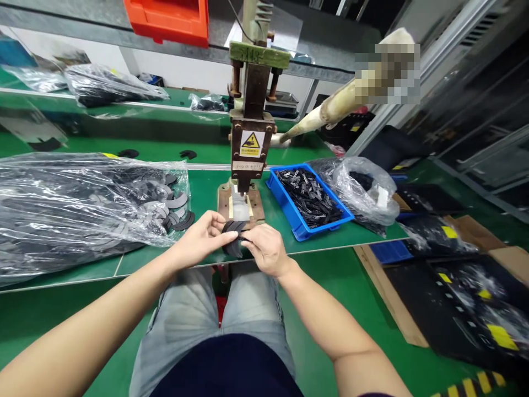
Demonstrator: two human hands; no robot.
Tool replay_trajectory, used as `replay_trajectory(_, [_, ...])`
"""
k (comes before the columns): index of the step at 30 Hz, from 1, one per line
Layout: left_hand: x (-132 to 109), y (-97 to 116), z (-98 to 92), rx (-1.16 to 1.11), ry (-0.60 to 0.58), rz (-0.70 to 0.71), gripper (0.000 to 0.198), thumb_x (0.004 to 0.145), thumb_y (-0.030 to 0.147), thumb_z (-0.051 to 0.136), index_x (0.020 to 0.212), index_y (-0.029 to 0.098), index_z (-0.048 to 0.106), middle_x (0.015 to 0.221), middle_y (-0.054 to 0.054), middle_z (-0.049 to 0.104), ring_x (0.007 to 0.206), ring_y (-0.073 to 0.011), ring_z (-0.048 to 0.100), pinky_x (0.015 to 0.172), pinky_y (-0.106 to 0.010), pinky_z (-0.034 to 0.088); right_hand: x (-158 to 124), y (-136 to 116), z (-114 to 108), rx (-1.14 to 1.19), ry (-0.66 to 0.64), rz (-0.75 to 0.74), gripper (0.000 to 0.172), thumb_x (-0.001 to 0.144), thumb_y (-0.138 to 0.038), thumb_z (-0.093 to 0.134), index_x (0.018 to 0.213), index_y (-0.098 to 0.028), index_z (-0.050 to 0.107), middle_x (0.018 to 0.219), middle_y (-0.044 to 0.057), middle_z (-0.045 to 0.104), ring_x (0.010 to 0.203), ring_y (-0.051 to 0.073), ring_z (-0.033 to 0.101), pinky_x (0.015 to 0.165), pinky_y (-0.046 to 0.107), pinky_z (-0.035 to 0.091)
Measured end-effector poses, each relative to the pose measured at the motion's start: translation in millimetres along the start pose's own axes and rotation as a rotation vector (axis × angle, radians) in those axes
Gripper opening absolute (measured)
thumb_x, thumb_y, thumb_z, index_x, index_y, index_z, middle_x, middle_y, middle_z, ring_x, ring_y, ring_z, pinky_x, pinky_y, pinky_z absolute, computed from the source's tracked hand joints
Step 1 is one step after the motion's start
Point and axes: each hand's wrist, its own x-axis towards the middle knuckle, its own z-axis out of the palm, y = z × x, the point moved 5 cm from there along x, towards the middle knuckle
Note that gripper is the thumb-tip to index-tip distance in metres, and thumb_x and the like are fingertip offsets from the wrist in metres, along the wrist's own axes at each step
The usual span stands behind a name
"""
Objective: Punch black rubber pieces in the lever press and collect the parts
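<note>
Several black curved pieces [233,240] are held together at the table's front edge, just before the press. My left hand [203,238] is closed on their left side, its thumb lying across them. At their right side, my right hand [268,248] is closed with its fingers bent in a pinch against the pieces; its grip is partly hidden. Right behind the hands stands a hand press [252,138] with a yellow warning label. Its metal base [257,205] holds a pale fixture block [239,212] under the ram.
A clear plastic bag [82,209] of grey and black curved pieces lies open at left. On the right, a blue tray [298,231] holds small black parts, with another plastic bag [363,187] beside it. The press lever [330,110] slants up rightward. An orange bin [169,22] hangs above.
</note>
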Motion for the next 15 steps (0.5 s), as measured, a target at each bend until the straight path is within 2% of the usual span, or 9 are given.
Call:
replay_trajectory(3, [-5.1, -8.2, 16.2, -0.179, -0.216, -0.080, 0.047, 0.081, 0.058, 0.085, 0.102, 0.020, 0.066, 0.093, -0.002, 0.069, 0.078, -0.0164, 0.064, 0.070, -0.029, 0.054, -2.2, -3.7, -9.3, 0.176, -0.071, 0.076, 0.024, 0.106, -0.036, 0.056, 0.115, -0.022, 0.073, 0.101, 0.008, 0.081, 0.090, 0.020, 0.073, 0.086, 0.038, 0.056])
replay_trajectory(6, [-7.0, -16.2, 25.6, -0.213, -0.290, -0.093, 0.044, 0.084, 0.058, 0.084, 0.092, 0.021, 0.062, 0.081, 0.001, 0.066, 0.070, -0.0159, 0.062, 0.068, -0.031, 0.055, -5.4, -4.5, -23.1, 0.393, -0.121, 0.300, 0.025, 0.106, -0.036, 0.056, 0.115, -0.022, 0.074, 0.105, 0.006, 0.081, 0.095, 0.018, 0.074, 0.088, 0.034, 0.058])
replay_trajectory(9, [-4.3, -26.4, 30.0, -0.123, -0.350, -0.053, 0.039, 0.091, 0.058, 0.077, 0.097, 0.022, 0.064, 0.084, -0.002, 0.069, 0.073, -0.0183, 0.066, 0.071, -0.033, 0.056, -5.6, 2.2, -42.3, 0.512, -0.156, 0.539, 0.022, 0.103, -0.035, 0.060, 0.110, -0.021, 0.075, 0.092, 0.003, 0.078, 0.081, 0.015, 0.070, 0.075, 0.029, 0.056])
replay_trajectory(12, [3.1, -39.3, 22.4, 0.093, -0.282, 0.061, 0.034, 0.097, 0.056, 0.070, 0.100, 0.022, 0.069, 0.087, -0.002, 0.071, 0.077, -0.0183, 0.065, 0.072, -0.031, 0.053, 7.0, 19.8, -68.9, 0.425, -0.217, 0.638, 0.019, 0.099, -0.030, 0.060, 0.103, -0.020, 0.076, 0.091, 0.002, 0.078, 0.078, 0.014, 0.068, 0.073, 0.028, 0.053])
replay_trajectory(15, [8.1, -55.4, 12.0, 0.315, -0.174, 0.154, 0.035, 0.100, 0.054, 0.064, 0.085, 0.022, 0.068, 0.078, 0.000, 0.066, 0.073, -0.0174, 0.061, 0.069, -0.029, 0.049, 37.6, 53.0, -97.7, 0.131, -0.270, 0.637, 0.019, 0.095, -0.022, 0.058, 0.099, -0.021, 0.077, 0.091, 0.001, 0.079, 0.079, 0.015, 0.068, 0.075, 0.028, 0.052])
